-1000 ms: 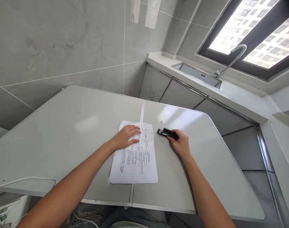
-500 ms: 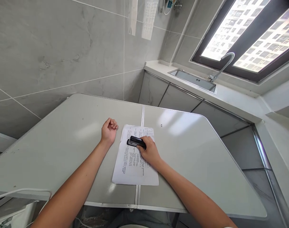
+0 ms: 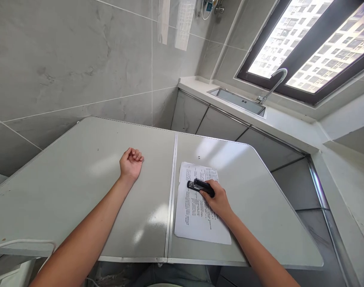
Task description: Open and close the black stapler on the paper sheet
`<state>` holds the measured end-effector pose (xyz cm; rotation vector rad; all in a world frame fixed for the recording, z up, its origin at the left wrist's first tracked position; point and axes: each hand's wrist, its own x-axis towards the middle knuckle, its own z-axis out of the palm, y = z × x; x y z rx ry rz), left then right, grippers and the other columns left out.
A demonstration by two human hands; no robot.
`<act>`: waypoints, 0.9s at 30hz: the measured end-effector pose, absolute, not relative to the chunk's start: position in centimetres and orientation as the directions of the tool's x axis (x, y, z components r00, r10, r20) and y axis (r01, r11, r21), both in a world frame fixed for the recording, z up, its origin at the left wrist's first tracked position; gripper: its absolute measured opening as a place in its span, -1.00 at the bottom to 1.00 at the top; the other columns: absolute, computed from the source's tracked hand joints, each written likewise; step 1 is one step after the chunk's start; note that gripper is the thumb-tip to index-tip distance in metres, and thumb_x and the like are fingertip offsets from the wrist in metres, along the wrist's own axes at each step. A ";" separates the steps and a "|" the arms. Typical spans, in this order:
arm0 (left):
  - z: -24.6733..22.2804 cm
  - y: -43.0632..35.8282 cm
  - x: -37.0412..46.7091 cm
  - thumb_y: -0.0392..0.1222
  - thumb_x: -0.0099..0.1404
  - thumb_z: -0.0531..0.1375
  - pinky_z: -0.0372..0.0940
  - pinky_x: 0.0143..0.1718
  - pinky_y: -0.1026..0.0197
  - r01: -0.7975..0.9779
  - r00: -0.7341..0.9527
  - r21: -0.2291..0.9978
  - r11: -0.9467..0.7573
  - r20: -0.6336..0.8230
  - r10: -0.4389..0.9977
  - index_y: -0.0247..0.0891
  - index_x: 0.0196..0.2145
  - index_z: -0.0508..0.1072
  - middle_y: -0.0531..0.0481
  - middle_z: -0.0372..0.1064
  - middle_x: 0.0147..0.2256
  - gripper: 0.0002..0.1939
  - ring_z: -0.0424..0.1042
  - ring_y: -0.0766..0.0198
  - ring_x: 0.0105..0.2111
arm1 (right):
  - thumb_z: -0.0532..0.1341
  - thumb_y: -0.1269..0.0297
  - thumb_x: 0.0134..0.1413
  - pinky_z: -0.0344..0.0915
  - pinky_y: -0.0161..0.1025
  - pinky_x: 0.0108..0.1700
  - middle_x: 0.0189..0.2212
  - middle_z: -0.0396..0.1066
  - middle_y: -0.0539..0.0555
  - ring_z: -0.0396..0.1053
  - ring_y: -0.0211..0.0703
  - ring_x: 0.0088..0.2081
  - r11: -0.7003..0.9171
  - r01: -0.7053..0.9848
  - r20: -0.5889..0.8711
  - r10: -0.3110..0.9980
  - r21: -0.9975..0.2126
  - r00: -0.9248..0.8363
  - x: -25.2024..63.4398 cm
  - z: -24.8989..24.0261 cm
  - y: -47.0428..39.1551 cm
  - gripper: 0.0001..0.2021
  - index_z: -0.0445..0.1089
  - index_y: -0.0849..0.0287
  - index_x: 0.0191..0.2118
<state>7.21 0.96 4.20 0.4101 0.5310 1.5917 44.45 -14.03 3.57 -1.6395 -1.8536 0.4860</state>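
Note:
My right hand (image 3: 218, 199) grips the rear of a black stapler (image 3: 201, 186), whose front end points left. Beneath them a printed paper sheet (image 3: 196, 227) lies on the right half of the table, close to the centre seam. My left hand (image 3: 131, 163) rests palm up on the left half of the table, its fingers curled in and nothing visible in them. The paper's right part is partly hidden by my right hand and forearm.
The pale folding table (image 3: 146, 223) has a metal-edged seam (image 3: 170, 207) down its middle. A white cable (image 3: 26, 241) runs at the lower left. Beyond the table stand a counter with a sink (image 3: 238, 101), a faucet (image 3: 274, 85) and a window.
My right hand, the stapler and the paper have shifted right, so the paper no longer lies across the seam. My left hand stays curled on the table; the view has moved slightly.

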 end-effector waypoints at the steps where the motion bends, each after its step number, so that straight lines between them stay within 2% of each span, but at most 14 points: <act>1: 4.2 1.0 7.2 -0.20 0.30 0.23 0.17 -0.49 0.27 -0.827 -0.087 0.561 -0.043 -0.051 0.995 -0.25 -0.52 0.25 0.12 0.00 -0.56 -0.71 0.13 0.39 -0.56 | 0.25 0.15 0.21 0.37 -0.02 -0.09 -0.20 0.49 0.11 0.42 0.05 -0.13 0.161 0.756 0.179 0.982 -0.634 -0.060 44.8 3.9 -14.1 -0.79 0.40 0.06 -0.08; 5: 4.2 1.1 7.2 -0.19 0.30 0.24 0.17 -0.48 0.27 -0.831 -0.082 0.555 -0.041 -0.049 0.995 -0.25 -0.52 0.26 0.12 0.01 -0.56 -0.71 0.15 0.39 -0.56 | 0.37 0.00 0.07 0.38 -0.03 0.00 -0.05 0.51 0.12 0.44 0.08 -0.04 0.216 0.668 0.066 0.968 -0.712 -0.243 47.6 6.4 -12.3 -0.53 0.43 0.02 0.08; 6: 4.2 1.1 7.2 -0.19 0.30 0.24 0.17 -0.48 0.27 -0.832 -0.080 0.553 -0.040 -0.048 0.996 -0.25 -0.52 0.25 0.12 0.02 -0.56 -0.71 0.15 0.39 -0.56 | 0.33 -0.04 0.11 0.36 -0.03 0.04 -0.03 0.52 0.13 0.44 0.06 -0.03 0.223 0.615 0.077 0.964 -0.756 -0.256 48.9 7.0 -11.3 -0.53 0.44 0.02 0.10; 8: 4.2 1.1 7.2 -0.19 0.30 0.24 0.17 -0.48 0.26 -0.834 -0.076 0.550 -0.037 -0.047 0.996 -0.24 -0.52 0.25 0.12 0.02 -0.56 -0.71 0.15 0.39 -0.57 | 0.17 -0.09 0.26 0.37 -0.08 -0.02 -0.19 0.55 0.13 0.46 -0.02 -0.15 0.164 0.533 0.160 0.986 -0.830 -0.055 51.6 7.5 -9.0 -0.62 0.52 0.07 -0.07; 10: 4.3 1.1 7.2 -0.18 0.29 0.24 0.17 -0.48 0.26 -0.833 -0.072 0.553 -0.035 -0.047 0.996 -0.23 -0.51 0.24 0.13 0.03 -0.57 -0.71 0.16 0.39 -0.57 | 0.15 -0.14 0.24 0.36 -0.16 -0.21 -0.38 0.50 0.12 0.42 -0.09 -0.33 0.054 0.491 0.188 0.956 -0.869 0.226 54.0 7.1 -6.6 -0.57 0.48 0.13 -0.36; 11: 4.3 1.0 7.2 -0.18 0.29 0.25 0.17 -0.48 0.26 -0.830 -0.074 0.557 -0.034 -0.049 0.996 -0.23 -0.51 0.23 0.13 0.04 -0.57 -0.71 0.16 0.38 -0.57 | 0.17 -0.16 0.20 0.34 -0.19 -0.29 -0.44 0.48 0.12 0.39 -0.11 -0.39 -0.005 0.481 0.172 0.931 -0.877 0.322 55.1 6.6 -5.4 -0.55 0.44 0.14 -0.44; 13: 4.4 1.0 7.2 -0.17 0.28 0.25 0.18 -0.48 0.25 -0.824 -0.076 0.566 -0.031 -0.057 0.995 -0.22 -0.50 0.23 0.13 0.05 -0.57 -0.71 0.17 0.38 -0.58 | 0.18 -0.16 0.14 0.29 -0.21 -0.38 -0.51 0.44 0.10 0.35 -0.14 -0.46 -0.090 0.503 0.154 0.893 -0.859 0.424 56.5 5.2 -3.6 -0.54 0.39 0.15 -0.50; 17: 4.5 1.0 7.3 -0.18 0.28 0.24 0.16 -0.49 0.26 -0.822 -0.085 0.568 -0.028 -0.074 0.994 -0.22 -0.51 0.22 0.12 0.04 -0.57 -0.72 0.15 0.38 -0.58 | 0.22 -0.06 0.08 0.21 -0.21 -0.34 -0.60 0.37 0.03 0.29 -0.14 -0.47 -0.137 0.604 0.199 0.868 -0.785 0.455 57.2 2.6 -2.0 -0.61 0.38 0.14 -0.56; 24: 4.3 1.0 7.2 -0.20 0.27 0.23 0.15 -0.49 0.27 -0.822 -0.083 0.569 -0.017 -0.090 0.992 -0.23 -0.51 0.23 0.12 0.01 -0.57 -0.73 0.13 0.39 -0.58 | 0.16 0.00 0.14 0.10 -0.22 -0.34 -0.57 0.37 0.01 0.22 -0.17 -0.46 -0.092 0.845 0.270 0.924 -0.527 0.270 56.7 1.1 -1.9 -0.66 0.36 0.12 -0.52; 27: 4.2 1.0 7.2 -0.20 0.27 0.23 0.14 -0.50 0.28 -0.825 -0.082 0.565 -0.015 -0.092 0.992 -0.23 -0.51 0.22 0.13 0.01 -0.57 -0.73 0.13 0.40 -0.58 | 0.14 0.00 0.15 0.10 -0.22 -0.33 -0.57 0.38 0.02 0.23 -0.18 -0.46 -0.087 0.851 0.270 0.928 -0.517 0.258 57.0 0.9 -1.7 -0.65 0.35 0.12 -0.52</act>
